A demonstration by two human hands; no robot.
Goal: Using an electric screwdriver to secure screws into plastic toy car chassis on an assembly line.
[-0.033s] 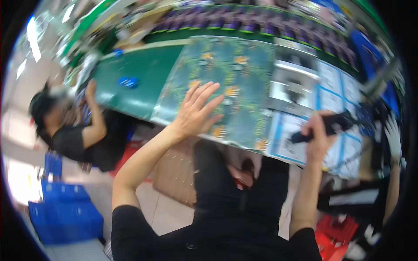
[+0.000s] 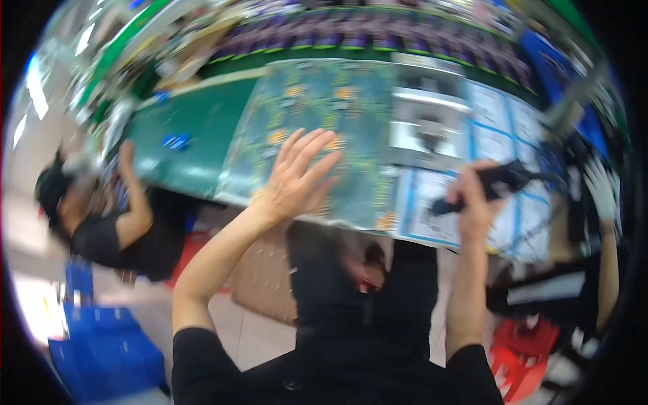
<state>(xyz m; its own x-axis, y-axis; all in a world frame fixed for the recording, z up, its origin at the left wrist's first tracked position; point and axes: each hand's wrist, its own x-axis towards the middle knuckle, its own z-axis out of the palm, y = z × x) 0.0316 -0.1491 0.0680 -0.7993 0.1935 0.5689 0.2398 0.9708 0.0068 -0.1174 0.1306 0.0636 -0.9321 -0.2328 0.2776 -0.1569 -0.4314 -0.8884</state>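
My left hand, fingers spread, is over a sheet patterned in green and orange like circuit boards. Nothing is in that hand; whether its palm touches the sheet, I cannot tell. My right hand is closed around a dark, elongated hand tool, whose exact kind is blurred. The tool's narrow end points left, and a dark cable seems to run off its right end. Beyond the tool stands a silvery metal fixture with a dark recess. Under my right hand lie white printed sheets with blue borders.
On the green table at left lies a small blue object. A row of purple and black items lines the back. A co-worker sits at left; another person's gloved hand is at right. Blue bins stand lower left.
The whole scene has shifted left in the picture. My left hand now lies slightly farther right over the patterned sheet. My right hand still grips the dark tool.
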